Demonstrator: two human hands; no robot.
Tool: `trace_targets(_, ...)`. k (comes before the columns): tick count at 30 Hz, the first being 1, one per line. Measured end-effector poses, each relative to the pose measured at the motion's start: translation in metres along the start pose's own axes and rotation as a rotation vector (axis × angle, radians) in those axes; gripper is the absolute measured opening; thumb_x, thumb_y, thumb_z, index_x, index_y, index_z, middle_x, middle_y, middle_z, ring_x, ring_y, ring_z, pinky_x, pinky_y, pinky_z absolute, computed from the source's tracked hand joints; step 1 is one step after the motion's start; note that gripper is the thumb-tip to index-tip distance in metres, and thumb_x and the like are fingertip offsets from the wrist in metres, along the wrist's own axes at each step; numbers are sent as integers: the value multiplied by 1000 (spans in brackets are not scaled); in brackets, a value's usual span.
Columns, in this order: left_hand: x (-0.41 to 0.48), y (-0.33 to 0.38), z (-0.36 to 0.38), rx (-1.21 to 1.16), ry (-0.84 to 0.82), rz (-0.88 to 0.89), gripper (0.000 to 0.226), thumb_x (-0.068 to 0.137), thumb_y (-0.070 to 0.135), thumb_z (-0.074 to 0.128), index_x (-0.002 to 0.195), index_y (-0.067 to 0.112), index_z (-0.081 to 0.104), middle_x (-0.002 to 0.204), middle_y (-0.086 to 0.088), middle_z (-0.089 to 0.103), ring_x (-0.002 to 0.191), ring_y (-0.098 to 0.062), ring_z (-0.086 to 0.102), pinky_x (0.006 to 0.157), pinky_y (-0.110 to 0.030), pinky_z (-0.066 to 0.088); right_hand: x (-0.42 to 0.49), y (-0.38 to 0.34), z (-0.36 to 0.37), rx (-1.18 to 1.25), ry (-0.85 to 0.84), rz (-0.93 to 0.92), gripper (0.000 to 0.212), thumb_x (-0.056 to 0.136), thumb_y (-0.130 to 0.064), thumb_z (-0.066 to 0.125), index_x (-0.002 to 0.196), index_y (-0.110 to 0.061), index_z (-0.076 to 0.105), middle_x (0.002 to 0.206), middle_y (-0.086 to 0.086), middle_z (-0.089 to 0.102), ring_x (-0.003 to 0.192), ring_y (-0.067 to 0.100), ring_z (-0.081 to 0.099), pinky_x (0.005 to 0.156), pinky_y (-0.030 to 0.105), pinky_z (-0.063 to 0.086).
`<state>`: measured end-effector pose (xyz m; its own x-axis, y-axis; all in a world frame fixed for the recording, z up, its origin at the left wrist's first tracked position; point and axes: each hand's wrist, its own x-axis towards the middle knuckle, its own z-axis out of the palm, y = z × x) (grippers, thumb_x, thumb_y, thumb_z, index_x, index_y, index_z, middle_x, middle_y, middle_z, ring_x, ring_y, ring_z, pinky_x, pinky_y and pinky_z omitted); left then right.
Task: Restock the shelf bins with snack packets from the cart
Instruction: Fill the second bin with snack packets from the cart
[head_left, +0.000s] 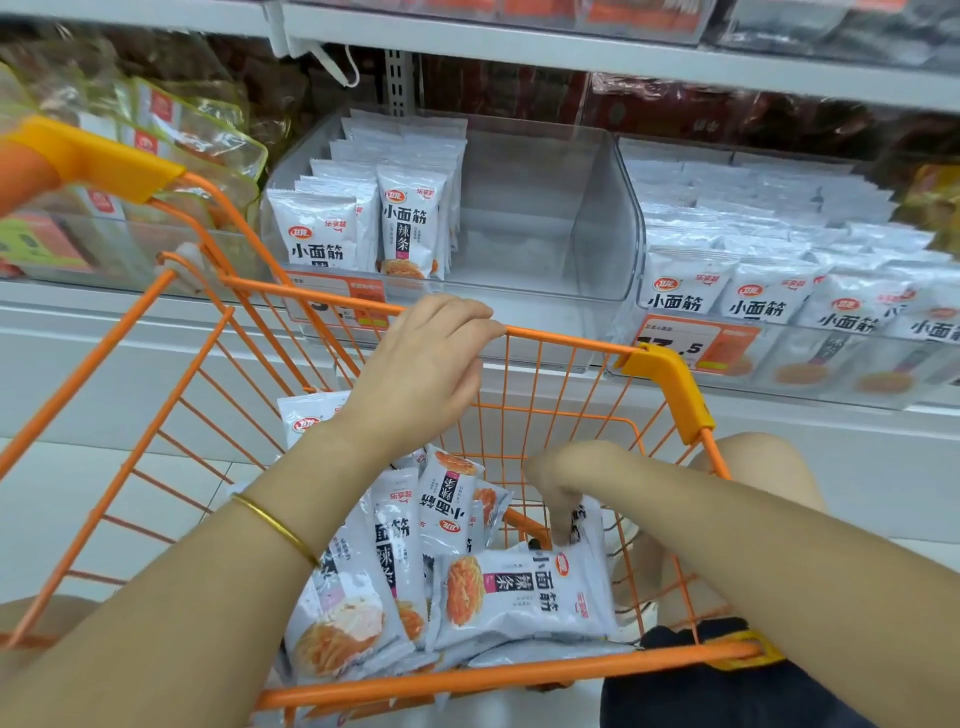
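Cart rim (571, 343) held in curled left grip (431, 358); right grip (558, 499) pinches a packet's (519, 592) edge; bin's (615, 208) right half lies open.

Above and beyond the fingers (467, 325) runs a white metal shelf unit (519, 49), its upper board evenly lit, with a slotted upright (400, 78) at the back. Below the fingers a plain white base panel (47, 358) meets a pale tiled floor (78, 499), faintly glossy under soft light.

White snack packets (519, 597) heaped in orange cart (571, 343); clear bin (550, 208) half-filled.
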<state>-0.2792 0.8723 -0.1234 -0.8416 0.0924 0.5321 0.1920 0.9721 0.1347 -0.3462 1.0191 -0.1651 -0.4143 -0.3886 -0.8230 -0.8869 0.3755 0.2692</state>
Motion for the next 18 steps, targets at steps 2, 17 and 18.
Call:
trace_targets(2, 0, 1, -1, -14, 24, -4, 36, 82, 18, 45, 113, 13, 63, 116, -5, 61, 112, -20, 42, 93, -34, 33, -14, 6, -11, 148, 137, 3, 60, 83, -26, 71, 133, -7, 44, 129, 9, 52, 114, 28, 54, 83, 33, 46)
trace_targets(17, 8, 19, -20, -757, -47, -337, 38, 89, 49, 45, 116, 23, 52, 103, 9, 62, 97, -5, 58, 84, -32, 49, -96, 24, -36, 1037, 1521, -381, 46, 81, -10, 67, 113, -32, 43, 98, -21, 52, 95, -2, 52, 77, 14, 45)
trace_targets(18, 9, 18, -20, -772, -26, -351, 32, 90, 45, 47, 110, 22, 53, 98, 8, 63, 93, -6, 59, 80, -34, 49, -93, 24, -40, 1095, 1520, -413, 47, 80, -8, 67, 113, -32, 42, 101, -19, 53, 96, -4, 52, 78, 11, 44)
